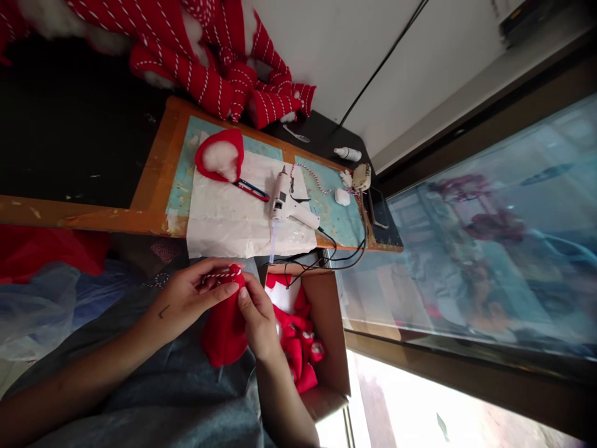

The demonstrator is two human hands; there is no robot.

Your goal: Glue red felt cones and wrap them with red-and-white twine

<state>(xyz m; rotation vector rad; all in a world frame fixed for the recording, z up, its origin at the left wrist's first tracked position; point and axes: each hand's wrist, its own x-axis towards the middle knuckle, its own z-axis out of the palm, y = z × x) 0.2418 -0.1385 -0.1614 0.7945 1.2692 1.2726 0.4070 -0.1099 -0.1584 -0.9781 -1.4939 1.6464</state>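
My left hand (186,297) and my right hand (258,318) both grip the gathered top of a red felt pouch (224,339) above my grey lap. A red-and-white twine (221,272) runs across its neck, pinched between my fingertips. On the table behind, a white hot glue gun (289,199) lies on white paper (228,218), out of reach of my fingers. Beside it are a red felt ring with white stuffing (219,157) and small scissors with dark blue and red handles (252,190).
Directly beyond my right hand, an open cardboard box (326,330) holds several red felt pieces. Glue gun cords trail over its edge. Red-and-white striped fabric (209,62) lies at the far end, and a glass pane (480,236) runs along the right.
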